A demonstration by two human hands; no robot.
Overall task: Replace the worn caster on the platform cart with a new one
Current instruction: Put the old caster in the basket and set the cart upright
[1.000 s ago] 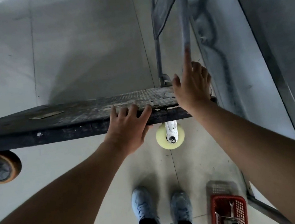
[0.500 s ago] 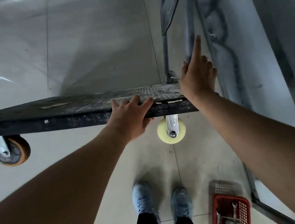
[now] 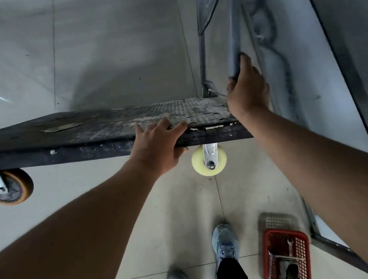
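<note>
Now right hand [image 3: 247, 89] has curled round grey tubular cart handle [image 3: 233, 29]; left hand [image 3: 158, 147] still grips scuffed black platform deck [image 3: 62, 140]; pale cream caster [image 3: 209, 159] mounted, job likely finishing

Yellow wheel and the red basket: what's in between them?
Nothing. The head view shows only bare floor tile between the pale yellow caster and the red basket. The blue shoe stands off to one side.
</note>
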